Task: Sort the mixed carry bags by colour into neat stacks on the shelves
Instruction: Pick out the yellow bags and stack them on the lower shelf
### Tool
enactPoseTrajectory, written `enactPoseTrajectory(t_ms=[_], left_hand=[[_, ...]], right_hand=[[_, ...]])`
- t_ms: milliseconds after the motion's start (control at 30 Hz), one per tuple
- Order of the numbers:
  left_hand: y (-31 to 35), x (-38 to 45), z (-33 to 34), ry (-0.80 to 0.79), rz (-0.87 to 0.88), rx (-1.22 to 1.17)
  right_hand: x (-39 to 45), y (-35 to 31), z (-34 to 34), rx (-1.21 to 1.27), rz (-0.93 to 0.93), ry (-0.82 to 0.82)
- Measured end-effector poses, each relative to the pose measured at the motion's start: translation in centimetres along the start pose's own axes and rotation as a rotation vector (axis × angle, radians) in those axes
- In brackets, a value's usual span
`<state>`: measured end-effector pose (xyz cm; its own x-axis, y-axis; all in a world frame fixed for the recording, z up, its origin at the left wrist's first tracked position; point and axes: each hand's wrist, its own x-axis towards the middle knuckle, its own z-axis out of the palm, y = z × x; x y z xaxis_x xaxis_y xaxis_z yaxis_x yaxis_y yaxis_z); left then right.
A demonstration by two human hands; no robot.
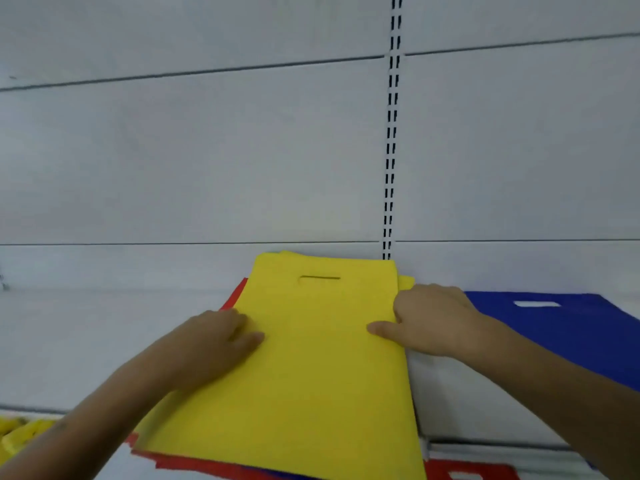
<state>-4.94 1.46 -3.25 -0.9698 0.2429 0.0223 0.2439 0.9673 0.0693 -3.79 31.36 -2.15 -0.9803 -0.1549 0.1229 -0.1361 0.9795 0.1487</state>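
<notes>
- Forearms enter from the lower corners of the view, nearest the camera, both reaching forward to the mixed pile.
- Left hand (221, 336): it lies at the left edge of the yellow bag (311, 368), thumb on the top face and fingers curled at the edge, holding the bag there.
- Right hand (433, 320): thumb lies on the top face at the bag's right edge, fingers wrapped over and under that edge. Judged a pinch grip on the yellow bag.
- Yellow bag: lies flat between the two hands, uppermost on the pile, its handle slot on the far side of both hands.
- Red bags (194, 462) show under the yellow one, below and behind the left hand; a dark blue edge shows beneath them at the near side. More yellow edges protrude just beyond the right hand.
- Blue bag stack (568, 330): lies to the right of the right hand, passing behind that wrist, handle cut-out visible. Appears to be all one colour.
- Progress, as a judgement: blue looks started; the pile under the hands remains mixed, so yellow and red stacks are not yet formed. Most of the sorting is left.
- Shelf (86, 341): pale grey, flat, bare to the left of the left hand.
- Back panel (207, 150): pale grey boards, with a slotted upright (391, 150) rising beyond the right hand.
- Lower level: another red bag (467, 472) below the right forearm; yellow material (20, 434) below the left forearm, too blurred to identify.
</notes>
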Motion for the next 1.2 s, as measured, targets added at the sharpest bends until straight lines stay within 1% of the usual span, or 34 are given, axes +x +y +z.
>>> enactPoseTrajectory(t_ms=[133,233,300,467,567,700,800,900,1000,1133,1200], left_hand=[[0.0,-0.4,0.3,0.019,0.128,0.037],[-0.3,-0.7,0.3,-0.025,0.186,0.007],[-0.3,-1.0,0.0,-0.028,0.217,-0.030],[-0.1,-2.0,-0.8,-0.061,0.285,-0.134],[0.2,-2.5,-0.8,-0.080,0.315,-0.146],[0.9,-2.1,-0.6,-0.060,0.331,-0.120],[0.5,-1.2,-0.4,0.000,0.280,-0.120],[-0.7,-0.1,0.0,-0.010,0.236,-0.131],[-1.5,0.4,0.2,-0.028,0.187,-0.287],[-1.3,1.4,-0.6,-0.031,0.174,-0.608],[-1.3,2.4,-0.9,0.003,0.121,-0.676]], right_hand=[[-0.3,-0.4,0.8,0.178,0.125,0.003],[-1.2,-0.9,1.0,0.308,0.221,0.076],[-1.9,-1.3,1.2,0.356,0.301,0.142],[-4.3,-3.0,1.2,0.369,0.446,0.276],[-6.3,-3.7,1.0,0.286,0.497,0.281],[-7.7,-3.9,0.8,0.276,0.498,0.349],[-7.7,-3.9,0.5,0.323,0.463,0.414],[-7.6,-3.9,0.9,0.396,0.432,0.494],[-7.3,-3.7,1.2,0.459,0.391,0.541],[-6.7,-3.3,1.3,0.571,0.365,0.605],[-6.3,-3.1,1.3,0.606,0.349,0.622]])
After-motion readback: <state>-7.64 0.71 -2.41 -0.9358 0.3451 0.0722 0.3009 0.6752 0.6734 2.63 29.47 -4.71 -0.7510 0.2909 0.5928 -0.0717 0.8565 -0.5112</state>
